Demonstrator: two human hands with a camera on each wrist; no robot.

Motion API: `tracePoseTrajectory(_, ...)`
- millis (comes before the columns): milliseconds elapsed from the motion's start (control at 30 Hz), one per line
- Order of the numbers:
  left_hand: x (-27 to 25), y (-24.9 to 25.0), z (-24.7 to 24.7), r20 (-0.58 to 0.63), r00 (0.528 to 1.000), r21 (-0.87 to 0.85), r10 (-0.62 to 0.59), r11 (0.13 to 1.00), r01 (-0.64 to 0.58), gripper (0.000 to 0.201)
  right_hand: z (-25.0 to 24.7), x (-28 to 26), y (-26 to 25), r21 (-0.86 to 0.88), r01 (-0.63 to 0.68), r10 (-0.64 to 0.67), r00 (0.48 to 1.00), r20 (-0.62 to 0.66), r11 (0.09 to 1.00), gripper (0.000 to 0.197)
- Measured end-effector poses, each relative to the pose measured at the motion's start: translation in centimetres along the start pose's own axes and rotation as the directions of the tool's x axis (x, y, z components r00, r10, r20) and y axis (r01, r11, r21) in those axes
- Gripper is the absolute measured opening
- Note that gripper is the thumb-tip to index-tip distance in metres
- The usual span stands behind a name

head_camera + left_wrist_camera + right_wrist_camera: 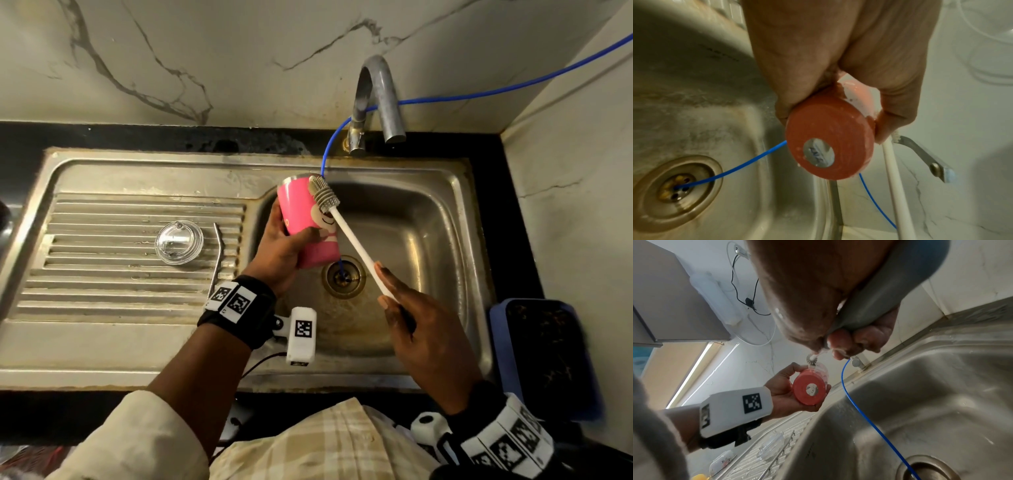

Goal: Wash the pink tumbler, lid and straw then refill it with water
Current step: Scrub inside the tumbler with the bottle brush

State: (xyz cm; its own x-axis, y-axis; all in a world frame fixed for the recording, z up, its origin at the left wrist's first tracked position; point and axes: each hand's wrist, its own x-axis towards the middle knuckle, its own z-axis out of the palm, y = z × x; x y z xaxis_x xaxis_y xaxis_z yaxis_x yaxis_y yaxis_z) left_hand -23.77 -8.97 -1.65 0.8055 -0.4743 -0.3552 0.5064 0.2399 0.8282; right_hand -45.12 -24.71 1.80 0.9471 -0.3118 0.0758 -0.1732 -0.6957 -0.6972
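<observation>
1. Nearest the head camera, a checked shirt [329,445] and two forearms with marker-printed wrist bands are seen.
2. A white-handled bottle brush [346,233] is gripped by the right hand [424,339]; its fingers are curled round the lower end of the handle, with the thumb laid along it.
3. The brush's grey bristled head is seen lying against the upper side of the pink tumbler [306,222], just beside its rim; whether any part of it is inside the mouth cannot be told.
4. The pink tumbler is held by the left hand [281,250], fingers and thumb wrapped round its body. It is held tilted over the left part of the sink [455,212] bowl, mouth toward the wall and base toward the person.
5. In the left wrist view, a round silver sticker is shown at the centre of the tumbler's base.
6. A clear lid [179,242] is laid on the ribbed draining board, well apart from the tumbler.
7. A bent metal straw [217,260] is laid just to the right of the lid, not touching it.
8. A thin blue tube [513,87] is run along the wall, past the tap [376,99], and down into the drain [343,277].
9. A blue tray [544,356] with dark contents is seen to the right of the sink.
</observation>
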Motion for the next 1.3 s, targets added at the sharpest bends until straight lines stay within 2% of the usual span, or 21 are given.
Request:
tracePoseTrajectory(100, -0.1, -0.7, 0.6, 0.006, 1.0, -0.012, 0.003, 1.0, -0.003, 0.104, 0.5, 1.0, -0.4, -0.009, 0.004, -0.005, 1.0, -0.027, 1.0, 0.055)
tracePoseTrajectory(233, 0.9, -0.1, 0.0, -0.082, 0.996, -0.084, 0.027, 0.996, -0.034, 0.092, 0.5, 0.7, -0.5, -0.019, 0.035, -0.035, 0.999, -0.006, 0.999, 0.052)
tracePoseTrajectory(333, 1.3, 0.1, -0.8, -0.115, 0.993, -0.105, 0.02, 0.994, -0.033, 0.097, 0.4, 0.2, -0.3, -0.022, 0.029, -0.029, 0.999, 0.015, 0.999, 0.053)
tracePoseTrajectory(500, 0.4, -0.6, 0.6, 0.023, 1.0, -0.037, 0.002, 0.999, -0.001, 0.11, 0.8, 1.9, -0.5, -0.023, -0.001, -0.001, 0.998, -0.06, 1.0, 0.054)
tracePoseTrajectory(700, 0.4, 1.0, 0.2, -0.087, 0.996, -0.023, 0.006, 1.0, -0.008, 0.089, 0.4, 0.5, -0.1, 0.008, 0.037, -0.037, 0.999, -0.002, 0.999, 0.054)
tracePoseTrajectory(800, 0.1, 0.4, 0.3, -0.065, 0.998, 0.03, -0.008, 1.0, 0.01, 0.072, 0.5, 0.5, -0.2, 0.003, 0.028, -0.028, 1.0, -0.01, 1.0, 0.056)
tracePoseTrajectory(933, -0.4, -0.8, 1.1, -0.029, 0.999, 0.019, -0.043, 0.999, 0.044, 0.098, 0.9, 1.9, -0.4, 0.012, 0.02, -0.02, 0.999, -0.04, 1.0, 0.053)
tracePoseTrajectory(1100, 0.2, 1.0, 0.8, -0.127, 0.991, -0.014, -0.036, 0.999, 0.034, 0.086, 0.6, 0.7, -0.3, 0.015, 0.033, -0.033, 0.999, -0.002, 0.999, 0.055)
tracePoseTrajectory(1200, 0.2, 0.8, 0.6, -0.153, 0.987, -0.019, -0.046, 0.999, 0.044, 0.104, 0.6, 0.4, -0.2, 0.028, 0.027, -0.027, 1.0, 0.006, 0.999, 0.055)
tracePoseTrajectory(1300, -0.2, -0.6, 1.1, -0.12, 0.99, -0.029, -0.076, 0.997, 0.073, 0.106, 1.0, 1.6, -0.3, 0.022, 0.025, -0.024, 0.999, -0.022, 0.999, 0.052)
